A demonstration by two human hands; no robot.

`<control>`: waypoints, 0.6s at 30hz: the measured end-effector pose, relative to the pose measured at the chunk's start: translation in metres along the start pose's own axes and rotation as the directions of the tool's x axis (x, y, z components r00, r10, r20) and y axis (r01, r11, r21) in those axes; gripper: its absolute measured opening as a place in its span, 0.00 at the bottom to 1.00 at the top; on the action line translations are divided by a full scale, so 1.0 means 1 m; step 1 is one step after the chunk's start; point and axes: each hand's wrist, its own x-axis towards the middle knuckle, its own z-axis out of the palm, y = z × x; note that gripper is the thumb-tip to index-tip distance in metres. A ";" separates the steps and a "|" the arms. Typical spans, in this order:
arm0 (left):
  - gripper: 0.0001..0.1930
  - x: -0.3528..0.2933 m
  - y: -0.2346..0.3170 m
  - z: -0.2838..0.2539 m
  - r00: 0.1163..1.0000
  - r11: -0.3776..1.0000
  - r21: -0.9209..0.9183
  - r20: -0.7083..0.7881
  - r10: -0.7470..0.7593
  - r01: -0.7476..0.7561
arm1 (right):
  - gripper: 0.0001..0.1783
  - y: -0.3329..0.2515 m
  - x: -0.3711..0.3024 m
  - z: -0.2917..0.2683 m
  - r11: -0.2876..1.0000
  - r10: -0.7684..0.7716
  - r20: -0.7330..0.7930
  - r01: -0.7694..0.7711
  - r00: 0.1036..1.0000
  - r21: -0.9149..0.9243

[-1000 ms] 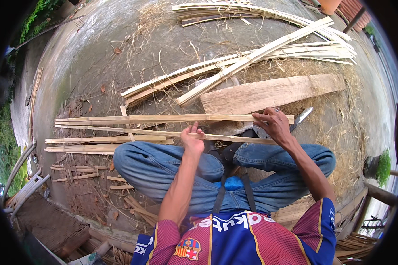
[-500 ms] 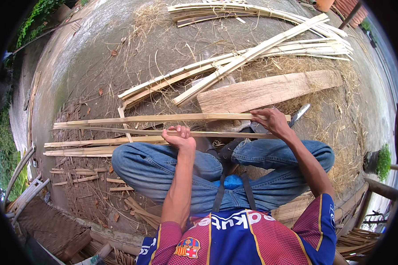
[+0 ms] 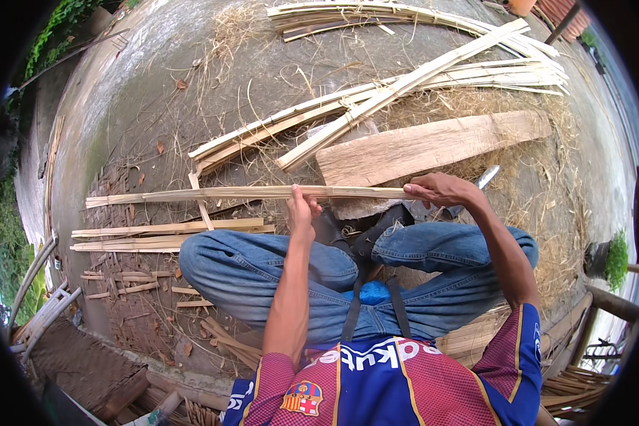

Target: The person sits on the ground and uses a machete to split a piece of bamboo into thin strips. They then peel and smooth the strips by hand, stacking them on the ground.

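Observation:
Long pale bamboo strips [image 3: 227, 192] stretch level across the space in front of my knees, lying together as one bundle. My left hand [image 3: 303, 213] is closed around the middle of them, thumb along the top. At their right end my right hand [image 3: 440, 190] pinches them between thumb and fingers. Just beyond the strips lies a broad wooden board [image 3: 433, 145]. A knife blade [image 3: 487, 176] shows beside my right wrist; its handle is hidden. Shorter split strips [image 3: 167, 228] rest on the ground by my left knee.
Tied bundles of bamboo strips [image 3: 255, 131] lie farther off, one long bundle [image 3: 405, 92] crossing over another. A far bundle [image 3: 348, 15] curves along the top. Shavings [image 3: 561, 192] litter the ground on the right. Small offcuts [image 3: 128, 290] lie at the left.
The lower strip has risen to join the upper one. My left hand has moved up and to the right and closed on the bundle; my right hand now pinches its end.

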 end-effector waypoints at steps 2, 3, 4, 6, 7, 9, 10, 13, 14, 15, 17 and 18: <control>0.28 -0.002 -0.002 0.003 1.000 0.998 0.060 -0.010 0.016 -0.015 | 0.33 0.003 0.002 0.003 0.996 -0.008 -0.016 0.006 1.000 -0.084; 0.28 -0.003 -0.003 0.004 1.000 0.995 0.100 -0.012 0.026 -0.025 | 0.32 0.005 0.004 0.005 0.991 -0.011 -0.040 0.006 0.999 -0.130; 0.28 -0.003 -0.003 0.004 0.999 0.990 0.140 -0.013 0.036 -0.034 | 0.32 0.007 0.005 0.008 0.984 -0.015 -0.064 0.004 0.998 -0.176; 0.29 -0.001 -0.003 0.004 0.999 0.993 0.111 -0.033 0.033 -0.029 | 0.30 0.010 0.004 0.014 0.974 -0.051 -0.130 0.021 0.990 -0.227; 0.29 0.000 -0.003 0.004 0.999 0.995 0.095 -0.044 0.030 -0.026 | 0.30 0.011 0.003 0.018 0.972 -0.083 -0.172 0.041 0.982 -0.233; 0.30 0.001 -0.006 0.000 0.996 0.972 0.232 -0.073 0.053 -0.035 | 0.28 0.009 -0.002 0.026 0.967 -0.124 -0.258 0.058 0.958 -0.249; 0.30 0.002 -0.007 -0.002 0.994 0.954 0.299 -0.086 0.067 -0.038 | 0.27 0.006 -0.005 0.030 0.965 -0.134 -0.302 0.054 0.944 -0.258; 0.32 0.003 -0.005 -0.005 0.998 0.975 0.220 -0.062 -0.032 0.045 | 0.24 0.010 -0.009 0.044 0.953 -0.216 -0.467 0.080 0.857 -0.294; 0.32 0.002 -0.004 -0.006 0.994 0.967 0.237 -0.078 -0.077 0.094 | 0.22 0.014 -0.009 0.049 0.947 -0.251 -0.524 0.093 0.814 -0.309; 0.31 0.001 -0.002 -0.007 0.988 0.957 0.255 -0.096 -0.119 0.140 | 0.22 0.015 -0.009 0.053 0.944 -0.263 -0.540 0.097 0.799 -0.316; 0.33 0.000 0.005 -0.008 0.980 0.976 0.143 -0.135 -0.147 0.166 | 0.21 0.018 -0.011 0.058 0.938 -0.287 -0.574 0.103 0.767 -0.331; 0.35 0.000 0.007 -0.010 0.978 0.990 0.010 -0.159 -0.138 0.141 | 0.17 0.017 -0.013 0.059 0.916 -0.373 -0.633 0.163 0.679 -0.366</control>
